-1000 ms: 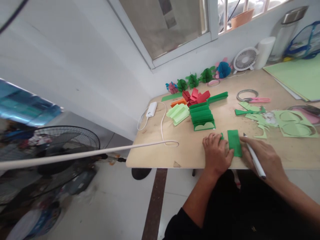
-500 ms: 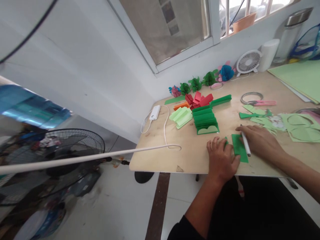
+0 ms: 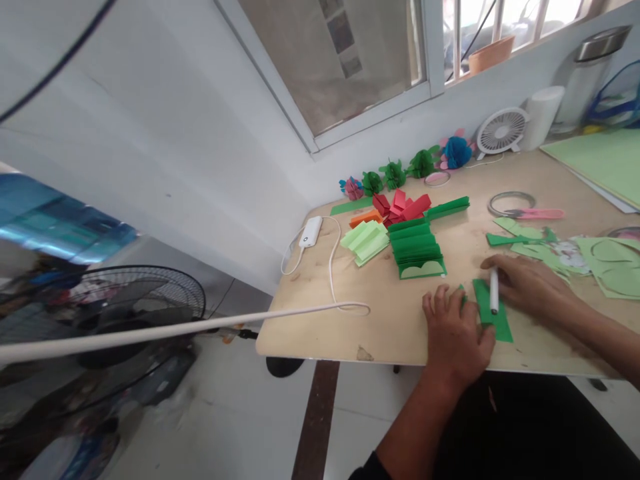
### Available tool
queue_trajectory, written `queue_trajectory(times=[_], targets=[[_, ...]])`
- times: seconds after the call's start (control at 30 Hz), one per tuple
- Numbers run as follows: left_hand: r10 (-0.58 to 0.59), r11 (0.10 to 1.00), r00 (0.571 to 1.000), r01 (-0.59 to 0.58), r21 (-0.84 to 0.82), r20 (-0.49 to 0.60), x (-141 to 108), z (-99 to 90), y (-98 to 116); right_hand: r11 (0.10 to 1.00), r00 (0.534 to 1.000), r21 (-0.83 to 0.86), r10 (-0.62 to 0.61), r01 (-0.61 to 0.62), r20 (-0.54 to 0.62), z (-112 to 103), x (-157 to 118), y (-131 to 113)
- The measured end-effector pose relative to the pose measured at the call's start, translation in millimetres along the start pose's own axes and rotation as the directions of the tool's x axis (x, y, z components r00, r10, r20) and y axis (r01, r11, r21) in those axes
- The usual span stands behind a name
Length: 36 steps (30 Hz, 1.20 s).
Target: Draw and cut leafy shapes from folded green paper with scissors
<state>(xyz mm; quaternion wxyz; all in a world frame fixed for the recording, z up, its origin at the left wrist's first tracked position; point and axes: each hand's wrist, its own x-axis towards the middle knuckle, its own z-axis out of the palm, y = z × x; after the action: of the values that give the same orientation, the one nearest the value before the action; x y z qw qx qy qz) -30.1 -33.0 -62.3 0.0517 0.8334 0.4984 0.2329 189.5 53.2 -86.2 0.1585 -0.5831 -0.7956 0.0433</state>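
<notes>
My right hand is closed round a white pen, which points down over a dark green paper strip on the table. My left hand lies flat with its fingers spread, its thumb at the strip's left edge. A small green paper scrap pokes out between its fingers, mostly hidden. Just beyond sits a stack of folded green paper with a pale scalloped piece on its front. Pale green cut-outs lie beyond my right hand.
Red folded papers and a light green folded stack lie further back. Paper figures line the wall beside a small white fan. Tape and pink-handled scissors are at right. A white cable crosses the left edge.
The pen has swung more upright, and my right hand has shifted slightly over the green strip. My left hand stays beside the strip. The whole view has shifted a little.
</notes>
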Motion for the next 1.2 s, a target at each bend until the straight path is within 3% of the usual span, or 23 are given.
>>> queue_trajectory(times=[0.43, 0.77, 1.03, 1.2], targets=[[-0.019, 0.999, 1.000, 0.020, -0.044, 0.022, 0.7, -3.8, 2.1, 0.994, 0.998, 0.110, 0.003, -0.009, 0.056, -16.9, 2.5, -11.0], [-0.021, 0.999, 1.000, 0.021, -0.026, 0.016, 1.6, -7.4, 3.1, 0.971, 0.993, 0.233, 0.031, -0.056, 0.111, -10.9, 15.2, -12.7], [-0.011, 1.000, 0.998, 0.010, -0.020, -0.066, -0.2, -4.1, 4.3, 0.894, 0.977, 0.426, 0.053, -0.138, 0.206, -13.1, 7.0, -16.7], [-0.075, 0.977, 0.969, 0.024, -0.211, -0.236, -1.3, -6.1, 0.5, 0.844, 0.972, 0.500, 0.091, -0.191, 0.218, -12.4, 3.2, -14.8]])
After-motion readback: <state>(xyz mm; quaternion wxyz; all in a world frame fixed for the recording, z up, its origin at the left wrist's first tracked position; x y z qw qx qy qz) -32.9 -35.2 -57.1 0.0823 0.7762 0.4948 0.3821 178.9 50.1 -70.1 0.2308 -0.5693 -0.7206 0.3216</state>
